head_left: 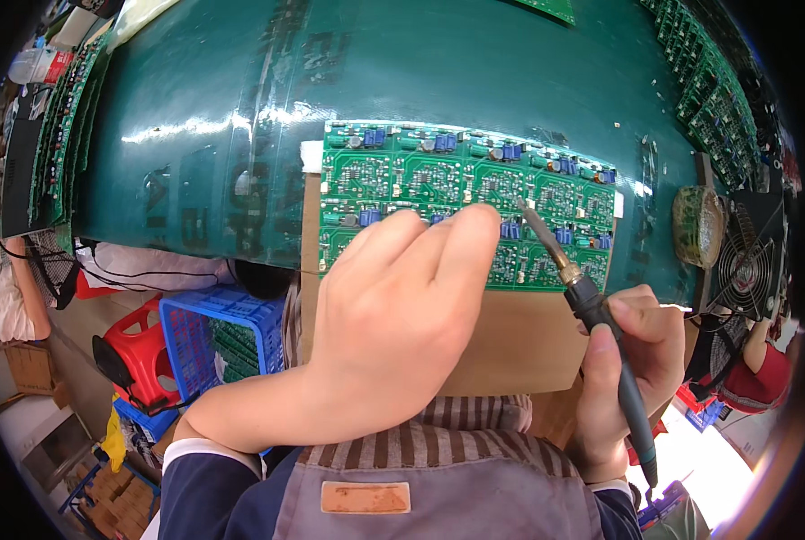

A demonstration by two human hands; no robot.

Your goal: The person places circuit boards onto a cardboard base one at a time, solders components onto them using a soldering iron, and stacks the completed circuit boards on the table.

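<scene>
A green circuit board panel (429, 171) with repeated rows of blue capacitors and small parts lies across the near edge of the table, over a brown cardboard sheet (533, 346). My right hand (632, 360) grips a soldering iron (635, 405) by its dark handle. The iron's metal tip points up and left, at or just above the board right of centre. Over the board's lower left part is my left hand (398, 301), its back toward me and its fingers curled down and closed. Whatever those fingertips hold is hidden behind the hand.
Rows of upright circuit boards stand at the left (67, 144) and right (704, 90) of the green table (213, 90). A round tin-like holder (698, 227) and a fan (746, 261) are at right. Below left are a blue crate (173, 333) and red stool (137, 351). Other people's arms show at both sides.
</scene>
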